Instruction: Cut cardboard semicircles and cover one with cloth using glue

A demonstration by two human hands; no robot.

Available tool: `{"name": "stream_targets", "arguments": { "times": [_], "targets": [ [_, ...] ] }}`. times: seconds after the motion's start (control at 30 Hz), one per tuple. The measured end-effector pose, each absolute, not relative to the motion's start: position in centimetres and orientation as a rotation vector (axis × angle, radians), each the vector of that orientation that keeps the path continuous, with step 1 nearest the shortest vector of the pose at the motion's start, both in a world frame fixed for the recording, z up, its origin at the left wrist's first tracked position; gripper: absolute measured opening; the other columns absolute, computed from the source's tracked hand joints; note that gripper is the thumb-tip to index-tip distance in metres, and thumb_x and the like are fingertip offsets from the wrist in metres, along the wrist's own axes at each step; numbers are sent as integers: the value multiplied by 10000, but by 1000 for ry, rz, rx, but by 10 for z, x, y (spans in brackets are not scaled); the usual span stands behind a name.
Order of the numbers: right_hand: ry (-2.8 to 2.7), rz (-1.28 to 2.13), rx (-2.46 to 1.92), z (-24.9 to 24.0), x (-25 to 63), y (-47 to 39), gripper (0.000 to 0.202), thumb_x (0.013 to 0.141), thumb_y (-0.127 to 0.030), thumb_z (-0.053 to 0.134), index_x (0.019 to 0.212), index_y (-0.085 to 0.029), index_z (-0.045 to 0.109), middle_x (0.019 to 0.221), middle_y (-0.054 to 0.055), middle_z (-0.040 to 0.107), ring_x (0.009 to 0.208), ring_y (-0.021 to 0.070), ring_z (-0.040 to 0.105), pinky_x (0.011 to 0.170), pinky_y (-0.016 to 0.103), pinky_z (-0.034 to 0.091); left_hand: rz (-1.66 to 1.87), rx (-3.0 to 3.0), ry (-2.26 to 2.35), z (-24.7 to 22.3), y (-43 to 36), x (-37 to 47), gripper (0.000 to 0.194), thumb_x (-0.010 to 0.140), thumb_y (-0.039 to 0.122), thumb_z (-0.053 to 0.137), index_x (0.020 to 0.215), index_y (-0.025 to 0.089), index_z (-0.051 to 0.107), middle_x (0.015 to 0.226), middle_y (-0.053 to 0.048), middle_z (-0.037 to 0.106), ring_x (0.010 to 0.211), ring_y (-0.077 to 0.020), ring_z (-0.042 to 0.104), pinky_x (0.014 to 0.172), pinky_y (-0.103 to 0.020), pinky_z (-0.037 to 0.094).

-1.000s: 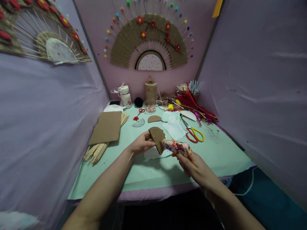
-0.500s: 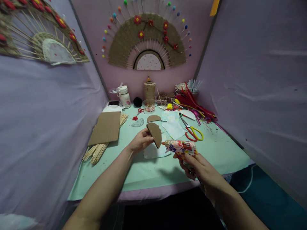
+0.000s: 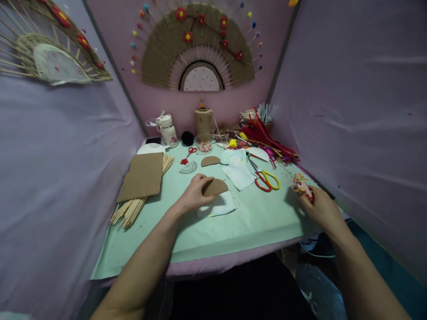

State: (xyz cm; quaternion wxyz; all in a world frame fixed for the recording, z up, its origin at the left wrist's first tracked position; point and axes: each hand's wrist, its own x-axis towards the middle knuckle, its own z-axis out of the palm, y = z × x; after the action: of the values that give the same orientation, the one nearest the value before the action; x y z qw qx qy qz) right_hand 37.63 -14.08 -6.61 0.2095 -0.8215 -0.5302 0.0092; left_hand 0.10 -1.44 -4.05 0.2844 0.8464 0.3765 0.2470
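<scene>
My left hand (image 3: 196,193) grips a half-round piece of cardboard (image 3: 216,187) by its left end, over a white cloth (image 3: 222,206) on the table; whether the cardboard rests on the cloth I cannot tell. At the table's right side, my right hand (image 3: 322,209) is closed round a glue gun (image 3: 303,186) wrapped in colourful material. Past the left hand lies a second half-round cardboard piece (image 3: 210,161). Scissors (image 3: 265,178) with red and yellow handles lie between the two hands, beside a pale patterned cloth (image 3: 238,173).
On the left, a cardboard sheet (image 3: 142,177) lies over bamboo sticks (image 3: 130,213). A protractor (image 3: 188,167) and small red scissors (image 3: 190,153) lie farther in. Along the back stand a white bottle (image 3: 167,132), a twine spool (image 3: 203,121) and red pipe cleaners (image 3: 267,138). A decorated fan (image 3: 200,49) hangs behind.
My right hand has carried the glue gun away to the right. My left hand has lowered the half-round cardboard and turned it flatter, over the white cloth. The view has shifted slightly.
</scene>
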Motion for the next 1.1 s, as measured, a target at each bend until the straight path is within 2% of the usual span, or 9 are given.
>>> {"name": "stream_targets", "arguments": {
  "times": [0.1,0.27,0.37,0.57,0.83,1.1],
  "targets": [
    [-1555,-78,-2350,-80,386,-138,368,875,-316,405,1078,-99,623,931,187,654,820,287,601,647,342,418,511,2344,986,-47,-16,5,611,677,276,669,1270,162,573,1115,-101,491,1090,-276,487,981,-407,407],
    [-1604,-198,-2448,-96,392,-129,516,929,-365,375,1283,-12,504,1016,240,628,928,332,595,765,390,444,413,2346,983,-50,-17,7,597,690,282,655,1277,197,584,1069,-87,497,1059,-280,476,951,-405,407],
    [-1586,-228,-2439,-101,394,-126,562,929,-383,396,1335,2,451,1079,260,623,976,352,589,791,412,446,385,2343,1000,-51,-17,7,626,690,274,651,1306,201,561,1068,-91,508,1058,-285,478,942,-404,404],
    [-1485,-205,-2413,-105,395,-125,486,889,-390,484,1216,-36,551,1046,229,651,933,333,607,764,395,443,376,2354,1014,-55,-16,7,735,693,276,656,1389,166,447,1150,-120,537,1117,-299,473,969,-417,388],
    [-1535,-217,-2403,-105,395,-125,457,896,-388,485,1199,-54,559,1053,220,655,947,337,606,773,396,451,335,2377,1055,-54,-17,9,706,698,265,655,1370,197,449,1208,-112,549,1155,-287,476,985,-411,403],
    [-1537,-232,-2390,-107,396,-126,487,905,-395,464,1222,-35,540,1090,237,645,975,353,600,802,422,459,327,2405,1058,-53,-17,9,668,704,294,650,1338,180,476,1205,-115,560,1144,-281,494,979,-409,417]
  ]
}}
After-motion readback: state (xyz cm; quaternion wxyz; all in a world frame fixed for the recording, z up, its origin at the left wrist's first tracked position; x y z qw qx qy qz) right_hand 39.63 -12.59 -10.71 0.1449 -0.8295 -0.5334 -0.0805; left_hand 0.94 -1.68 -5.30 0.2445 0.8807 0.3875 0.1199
